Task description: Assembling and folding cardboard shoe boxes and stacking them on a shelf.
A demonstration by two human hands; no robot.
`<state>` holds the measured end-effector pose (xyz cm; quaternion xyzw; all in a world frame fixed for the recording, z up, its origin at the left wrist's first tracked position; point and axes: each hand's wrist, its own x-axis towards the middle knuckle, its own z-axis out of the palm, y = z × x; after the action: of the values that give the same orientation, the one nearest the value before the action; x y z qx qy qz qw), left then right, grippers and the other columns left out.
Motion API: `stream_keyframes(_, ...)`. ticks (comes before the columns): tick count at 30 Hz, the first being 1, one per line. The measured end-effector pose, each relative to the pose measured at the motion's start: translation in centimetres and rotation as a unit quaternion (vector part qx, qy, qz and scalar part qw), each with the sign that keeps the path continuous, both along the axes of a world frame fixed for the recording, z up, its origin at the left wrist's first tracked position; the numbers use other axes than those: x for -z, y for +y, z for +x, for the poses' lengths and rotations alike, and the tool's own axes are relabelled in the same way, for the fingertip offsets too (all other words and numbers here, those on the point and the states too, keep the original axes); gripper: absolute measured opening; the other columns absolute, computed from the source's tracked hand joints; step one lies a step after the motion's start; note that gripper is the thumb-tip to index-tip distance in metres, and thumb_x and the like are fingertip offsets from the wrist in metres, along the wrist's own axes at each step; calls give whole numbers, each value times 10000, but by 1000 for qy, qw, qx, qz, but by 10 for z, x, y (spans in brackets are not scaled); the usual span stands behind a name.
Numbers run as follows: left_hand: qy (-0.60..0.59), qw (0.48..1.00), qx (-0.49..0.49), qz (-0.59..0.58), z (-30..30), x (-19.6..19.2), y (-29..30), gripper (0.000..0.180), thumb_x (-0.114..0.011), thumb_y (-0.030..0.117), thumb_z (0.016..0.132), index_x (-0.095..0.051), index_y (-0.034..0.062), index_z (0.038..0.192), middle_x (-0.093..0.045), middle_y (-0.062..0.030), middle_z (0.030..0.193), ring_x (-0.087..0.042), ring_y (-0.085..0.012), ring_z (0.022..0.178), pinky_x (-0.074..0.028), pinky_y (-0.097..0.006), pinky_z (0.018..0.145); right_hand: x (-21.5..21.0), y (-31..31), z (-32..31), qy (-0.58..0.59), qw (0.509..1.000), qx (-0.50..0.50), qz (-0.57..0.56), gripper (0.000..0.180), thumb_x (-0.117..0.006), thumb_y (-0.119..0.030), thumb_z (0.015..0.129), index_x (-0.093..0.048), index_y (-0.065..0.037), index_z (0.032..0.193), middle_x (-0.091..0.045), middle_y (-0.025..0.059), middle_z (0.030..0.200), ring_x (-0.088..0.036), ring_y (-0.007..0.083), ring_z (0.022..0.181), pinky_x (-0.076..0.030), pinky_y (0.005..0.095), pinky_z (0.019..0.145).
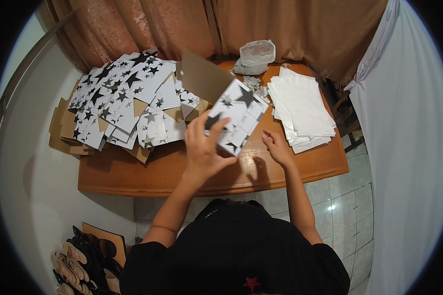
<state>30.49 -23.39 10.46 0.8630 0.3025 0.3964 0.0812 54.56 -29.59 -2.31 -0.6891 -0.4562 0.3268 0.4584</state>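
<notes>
My left hand (pixel 202 150) is closed round a white cardboard box (pixel 244 109) printed with black stars, its thumb at the near end and its fingers over the near left side. The box is tilted above the table, and its brown-lined flap (pixel 202 76) stands up at the far left. To the right of the box, and apart from it, is my right hand (pixel 278 149), its fingers a little bent and loosely apart with nothing visible in them. What lies inside the box is hidden.
A heap of flat star-printed cardboard pieces (pixel 118 101) covers the left of the wooden table (pixel 128 177). White sheets (pixel 302 108) lie stacked at the right. A translucent plastic bag (pixel 257 53) and small grey scraps (pixel 252 82) are at the back. Shoes (pixel 74 265) stand lower left.
</notes>
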Motion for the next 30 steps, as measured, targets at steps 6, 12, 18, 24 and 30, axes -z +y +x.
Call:
stream_keyframes(6, 105, 992, 42, 48, 43, 58, -12, 726, -806, 236, 493, -535, 246, 1166, -334, -203, 1329, -382, -319, 1154, -252, -489, 906, -30, -3, -6, 310, 950, 14, -31, 673, -453, -524, 866, -380, 1, 1281, -490, 172, 1166, -544, 292, 1001, -479, 389, 769)
stream_keyframes(12, 112, 983, 141, 30, 77, 107, -47, 493, -730, 197, 609, -576, 167, 1076, -359, -145, 1332, -366, -330, 1193, -296, -482, 910, 14, 3, 6, 273, 950, 86, -124, 607, -513, -548, 816, -470, -59, 1173, -541, 67, 1015, -563, 189, 825, -480, 332, 708)
stream_keyframes(18, 15, 991, 105, -75, 45, 112, -22, 431, -683, 201, 684, -553, 95, 1080, -360, -188, 1302, -350, -368, 1187, -273, -466, 1001, 100, 7, 47, 272, 948, 166, -7, 335, -561, -330, 857, -560, -47, 1036, -555, 3, 780, -491, 79, 655, -399, 236, 524)
stream_keyframes(24, -50, 986, -65, -148, -32, 174, 33, 410, -650, 201, 750, -529, 49, 1111, -445, -179, 1202, -409, -364, 1106, -323, -448, 949, 93, -4, 43, 266, 938, 224, -2, 341, -561, -225, 858, -533, -19, 1128, -569, 85, 1023, -529, 163, 864, -425, 282, 712)
stream_keyframes(30, -58, 992, -15, -109, -43, 188, 53, 244, -603, 97, 798, -585, 13, 1026, -567, -137, 1020, -531, -311, 951, -429, -362, 824, 72, -25, 3, -42, 982, 158, 98, 335, -561, -149, 824, -515, 5, 1118, -453, 208, 1208, -475, 317, 1084, -407, 393, 898)
